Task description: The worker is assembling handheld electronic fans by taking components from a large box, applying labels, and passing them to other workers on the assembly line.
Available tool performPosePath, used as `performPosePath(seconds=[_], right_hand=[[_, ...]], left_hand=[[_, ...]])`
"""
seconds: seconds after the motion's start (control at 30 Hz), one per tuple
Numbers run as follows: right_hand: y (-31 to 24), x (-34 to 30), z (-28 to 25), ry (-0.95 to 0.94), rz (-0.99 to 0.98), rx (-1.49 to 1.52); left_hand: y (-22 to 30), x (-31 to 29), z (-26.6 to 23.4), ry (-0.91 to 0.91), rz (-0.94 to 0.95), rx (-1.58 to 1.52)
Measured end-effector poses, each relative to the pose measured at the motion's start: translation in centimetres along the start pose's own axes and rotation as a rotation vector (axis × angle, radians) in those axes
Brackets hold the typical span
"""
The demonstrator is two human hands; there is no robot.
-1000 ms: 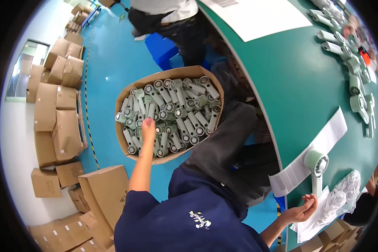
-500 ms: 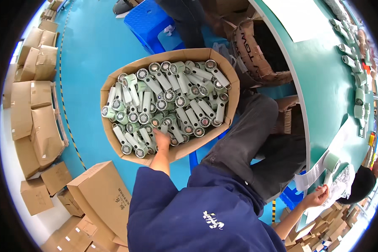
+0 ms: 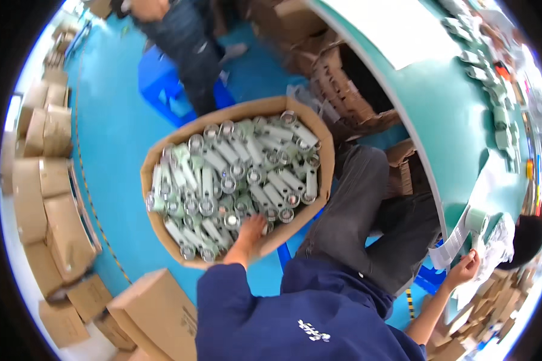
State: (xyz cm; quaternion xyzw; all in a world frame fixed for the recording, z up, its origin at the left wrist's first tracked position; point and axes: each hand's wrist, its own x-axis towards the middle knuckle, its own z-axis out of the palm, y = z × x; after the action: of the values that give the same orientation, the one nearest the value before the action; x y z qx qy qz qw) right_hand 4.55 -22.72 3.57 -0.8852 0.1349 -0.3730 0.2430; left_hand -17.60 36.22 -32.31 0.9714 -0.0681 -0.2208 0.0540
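My left hand reaches over the near edge of a big cardboard box and touches the pale green handheld fans heaped inside. Motion blur and the fans hide its fingertips, so I cannot make out whether it grips one. Over at the right table edge, my right hand is closed on the handle of another handheld fan, its round head pointing away from me. Beside that fan are a crumpled clear plastic bag and a strip of white labels.
The green table curves along my right, with a row of fans at its far side. A person is by a blue stool beyond the box. Cardboard boxes line the left, and a tall carton stands nearby.
My left hand has shifted right along the box's near side. The view has swung, and the person beyond the box shows more fully. My right hand still holds its fan.
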Motion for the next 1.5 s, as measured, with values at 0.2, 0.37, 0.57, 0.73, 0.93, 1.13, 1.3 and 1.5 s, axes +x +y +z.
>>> performPosePath(seconds=[0.2,0.37,0.57,0.73,0.93,1.13,1.3,1.5], right_hand=[[-1.1,-1.1,0.9,-0.045,-0.032,-0.044],[-2.2,-1.6,1.1,0.171,-0.092,0.192],[-15.3,-6.4,-2.3,0.048,-0.346,0.638],[-21.7,-6.5,-5.5,-0.559,-0.603,0.674],[-18.1,-5.5,-9.5,-0.597,-0.283,0.257],[-13.9,-8.7,-9.0,-0.514,-0.041,0.275],[-12.0,-8.1,-8.0,-0.506,0.108,0.452],[-9.8,-8.5,-6.7,-0.470,0.305,0.725]], left_hand=[[-1.1,0.5,-1.5,-0.006,0.075,0.183],[-2.8,-0.2,-11.1,0.428,-0.305,-0.704],[9.5,1.8,-36.3,0.565,0.194,-0.849],[22.0,3.6,-43.0,0.506,0.731,-0.779],[33.6,4.1,-41.9,0.420,0.984,-1.041],[37.2,5.3,-35.8,0.411,0.959,-1.091],[36.8,6.7,-36.2,0.355,0.933,-1.038],[36.0,6.7,-35.5,0.371,0.897,-1.202]])
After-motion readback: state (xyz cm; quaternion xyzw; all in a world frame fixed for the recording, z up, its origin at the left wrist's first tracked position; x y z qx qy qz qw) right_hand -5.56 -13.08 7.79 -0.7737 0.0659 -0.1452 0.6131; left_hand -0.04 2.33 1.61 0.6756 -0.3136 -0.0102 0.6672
